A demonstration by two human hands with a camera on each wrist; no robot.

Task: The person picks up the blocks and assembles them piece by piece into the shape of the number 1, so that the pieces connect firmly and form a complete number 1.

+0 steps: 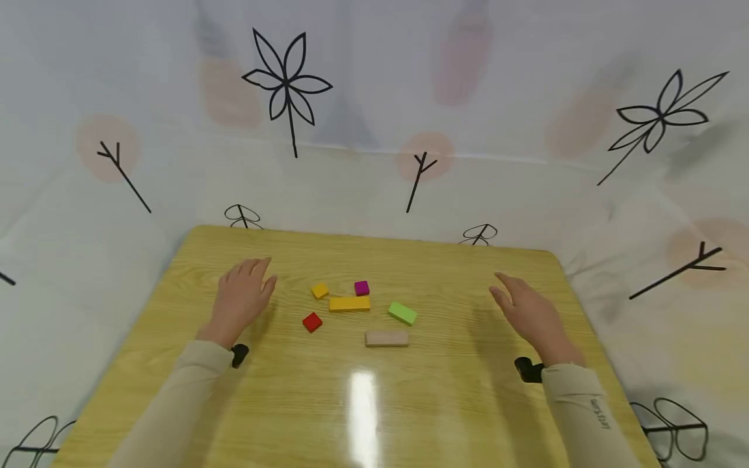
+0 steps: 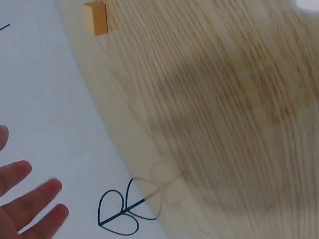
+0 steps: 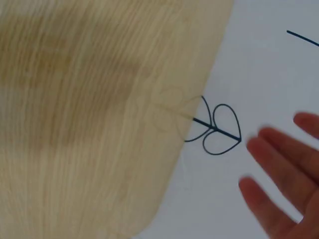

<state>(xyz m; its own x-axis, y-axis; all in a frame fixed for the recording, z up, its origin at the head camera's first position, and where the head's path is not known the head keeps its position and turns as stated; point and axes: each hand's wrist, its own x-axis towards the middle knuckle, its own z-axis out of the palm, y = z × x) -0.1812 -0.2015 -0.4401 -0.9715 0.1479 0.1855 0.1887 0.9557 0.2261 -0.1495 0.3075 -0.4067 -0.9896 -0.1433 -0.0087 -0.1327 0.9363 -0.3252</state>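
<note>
Several coloured blocks lie in a loose group mid-table. In the head view there is a small yellow block (image 1: 319,291), a purple block (image 1: 361,288), a long yellow block (image 1: 349,304), a red block (image 1: 313,322), a green block (image 1: 402,314) and a plain wooden block (image 1: 387,338). My left hand (image 1: 241,296) hovers to the left of the group, fingers relaxed and holding nothing. Over the table's right side hovers my right hand (image 1: 531,317), also holding nothing, its fingers loosely extended. An orange-looking block (image 2: 95,18) shows at the top of the left wrist view.
The wooden table (image 1: 281,403) has rounded far corners. Behind and beside it hangs a white cloth (image 1: 363,188) with plant drawings. Each wrist wears a black device, such as the one on the right (image 1: 528,370).
</note>
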